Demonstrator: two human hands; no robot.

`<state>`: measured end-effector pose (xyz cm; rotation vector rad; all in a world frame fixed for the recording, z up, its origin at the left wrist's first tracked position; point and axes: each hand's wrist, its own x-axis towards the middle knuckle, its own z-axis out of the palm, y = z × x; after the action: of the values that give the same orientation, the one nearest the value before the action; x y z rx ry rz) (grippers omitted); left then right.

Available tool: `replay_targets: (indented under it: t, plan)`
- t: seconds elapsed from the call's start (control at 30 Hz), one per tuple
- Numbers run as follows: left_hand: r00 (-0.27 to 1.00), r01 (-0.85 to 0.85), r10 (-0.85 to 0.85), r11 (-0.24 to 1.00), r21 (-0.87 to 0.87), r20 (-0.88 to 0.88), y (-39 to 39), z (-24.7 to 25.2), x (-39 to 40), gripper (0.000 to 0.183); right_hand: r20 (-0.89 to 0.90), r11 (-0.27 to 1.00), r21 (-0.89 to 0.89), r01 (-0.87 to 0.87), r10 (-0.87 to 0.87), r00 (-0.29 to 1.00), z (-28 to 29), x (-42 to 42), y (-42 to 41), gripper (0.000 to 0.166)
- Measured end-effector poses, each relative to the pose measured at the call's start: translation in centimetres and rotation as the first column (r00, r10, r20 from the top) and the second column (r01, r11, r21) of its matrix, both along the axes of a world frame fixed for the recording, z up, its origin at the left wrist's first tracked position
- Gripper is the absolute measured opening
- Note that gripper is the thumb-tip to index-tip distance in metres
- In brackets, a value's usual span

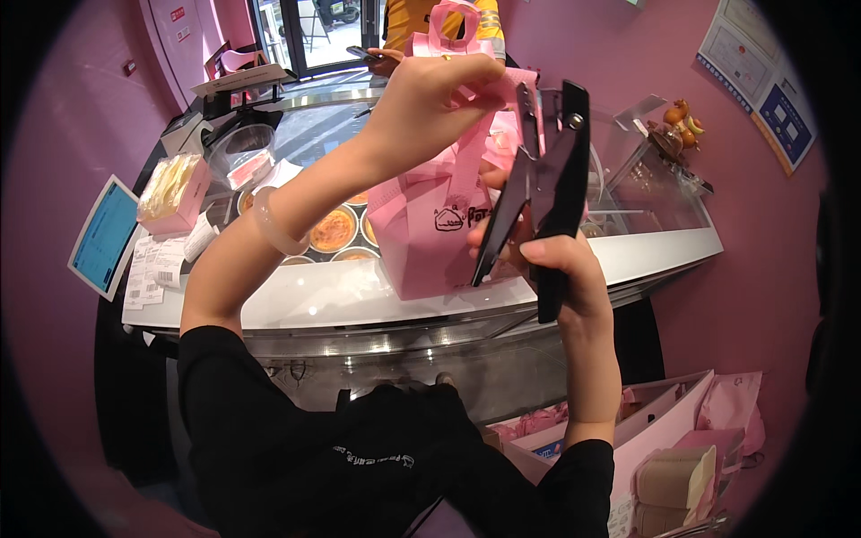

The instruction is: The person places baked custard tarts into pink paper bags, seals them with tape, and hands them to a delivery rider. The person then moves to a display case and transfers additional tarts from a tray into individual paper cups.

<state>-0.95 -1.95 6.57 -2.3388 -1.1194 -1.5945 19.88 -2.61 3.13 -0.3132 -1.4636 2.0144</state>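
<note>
A pink fabric carry bag (414,245) with a printed drawing and writing stands upright on the white counter. My left hand (437,101) pinches the upper edge of the bag near a strap. In my right hand (572,272) is a black plier stapler (565,175), held upright with its handles apart. The stapler's jaws point up, close beside the bag's top edge at the right. Whether the bag's edge lies between the jaws is hard to tell. Some fingers of my right hand are hidden behind the stapler.
Round baked tarts (331,228) show through the glass counter top. A box of wrapped cutlery (171,191), a clear plastic tub (245,151), receipts (155,265) and a screen (104,235) are at left. A person in yellow (417,23) holds a phone (363,52) across the counter. Open drawers (646,417) are lower right.
</note>
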Motion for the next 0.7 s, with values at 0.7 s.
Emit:
replay_targets:
  t: [0.7]
  plan:
    - [0.738, -0.130, 0.427, 0.850, 0.511, -0.522, -2.7, -6.1, -5.0, 0.027, -0.222, 0.942, -0.236, -0.239, 0.187, 0.957, -0.3, -1.0, 4.5, 0.067]
